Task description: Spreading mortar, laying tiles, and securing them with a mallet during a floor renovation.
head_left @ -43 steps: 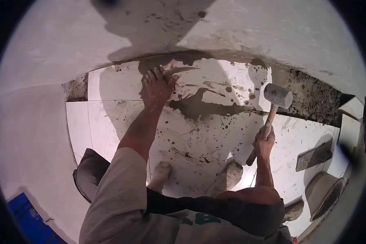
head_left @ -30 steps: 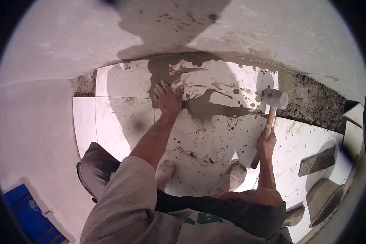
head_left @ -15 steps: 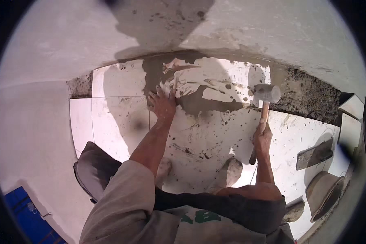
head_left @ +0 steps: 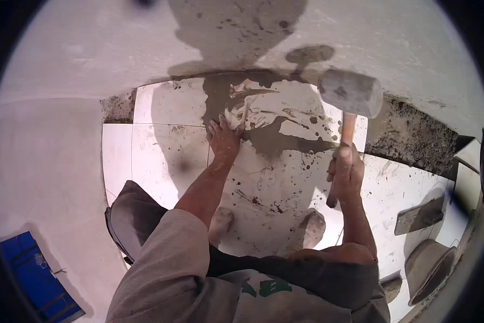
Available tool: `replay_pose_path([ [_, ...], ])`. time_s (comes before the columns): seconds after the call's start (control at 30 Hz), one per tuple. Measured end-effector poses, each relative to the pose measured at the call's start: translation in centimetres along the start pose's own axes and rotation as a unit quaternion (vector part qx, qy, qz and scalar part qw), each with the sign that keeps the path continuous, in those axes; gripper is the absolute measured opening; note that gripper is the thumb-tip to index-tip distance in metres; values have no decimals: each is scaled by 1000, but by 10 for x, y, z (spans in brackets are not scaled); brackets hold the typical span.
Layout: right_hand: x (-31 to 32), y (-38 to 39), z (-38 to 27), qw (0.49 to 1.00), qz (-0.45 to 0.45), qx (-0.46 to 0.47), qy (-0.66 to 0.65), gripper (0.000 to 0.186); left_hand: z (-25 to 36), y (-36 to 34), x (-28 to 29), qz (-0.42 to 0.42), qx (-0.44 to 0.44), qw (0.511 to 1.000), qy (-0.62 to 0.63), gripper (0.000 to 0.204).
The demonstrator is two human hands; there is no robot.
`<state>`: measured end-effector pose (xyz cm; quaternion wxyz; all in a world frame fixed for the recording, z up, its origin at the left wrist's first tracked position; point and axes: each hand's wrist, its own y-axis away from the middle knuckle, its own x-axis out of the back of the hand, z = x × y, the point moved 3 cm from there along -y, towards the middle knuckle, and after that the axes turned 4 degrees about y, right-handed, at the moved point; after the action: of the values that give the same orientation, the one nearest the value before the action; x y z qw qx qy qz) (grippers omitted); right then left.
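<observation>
Right, closest in, two dusty feet (head_left: 313, 229) stand on the pale tiles (head_left: 398, 177), short of both hands. Off to the right of the right-hand grip, and nearer the body, sits a grey bucket (head_left: 428, 269), with a flat trowel (head_left: 419, 216) lying just past it. Up at the grip itself, the right hand (head_left: 347, 169) is wrapped firmly around the wooden handle (head_left: 348, 129) of a mallet (head_left: 349, 92), fingers fully curled. The handle points away from the body, and the big grey head hangs beyond the fist, looking well clear of the floor, its long axis crosswise. Across to the left, slightly farther out than that fist, the left hand (head_left: 225, 141) presses palm down, fingers spread, gripping nothing that shows. And the relation that counts: the mortar-smeared tile (head_left: 293, 97) stretches lengthwise left to right just beyond both hands, the left the nearer, its fingertips apparently on the tile's near edge, the right fist apart from it. Past the fist, farther right, runs a strip of rough dark bedding (head_left: 414, 132); farthest out, the stained wall (head_left: 414, 48).
</observation>
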<state>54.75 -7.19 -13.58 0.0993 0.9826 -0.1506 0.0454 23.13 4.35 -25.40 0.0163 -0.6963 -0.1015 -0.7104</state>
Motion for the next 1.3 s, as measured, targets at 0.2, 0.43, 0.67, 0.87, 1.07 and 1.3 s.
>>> replay_pose_path([
  [0.2, -58, -23, -2, 970, -118, 162, 137, 45, 4, 3, 6, -34, 40, 998, 17, 88],
  [0.43, -114, -37, 50, 917, -211, 60, 333, 43, 7, 4, 10, -64, 55, 996, 18, 86],
  [0.67, -80, -24, 28, 955, -145, 86, 243, 43, 6, 3, 4, -72, 69, 995, 10, 87],
  [0.87, -103, -23, 67, 906, -177, 122, 365, 40, 7, 4, 8, -59, 65, 996, 10, 85],
  [1.07, -88, -19, 43, 920, -128, 160, 335, 38, 11, 2, 11, -31, 58, 997, 37, 84],
  [1.3, -73, -21, 9, 976, -85, 154, 129, 36, 5, 3, 7, -42, 53, 997, 23, 85],
])
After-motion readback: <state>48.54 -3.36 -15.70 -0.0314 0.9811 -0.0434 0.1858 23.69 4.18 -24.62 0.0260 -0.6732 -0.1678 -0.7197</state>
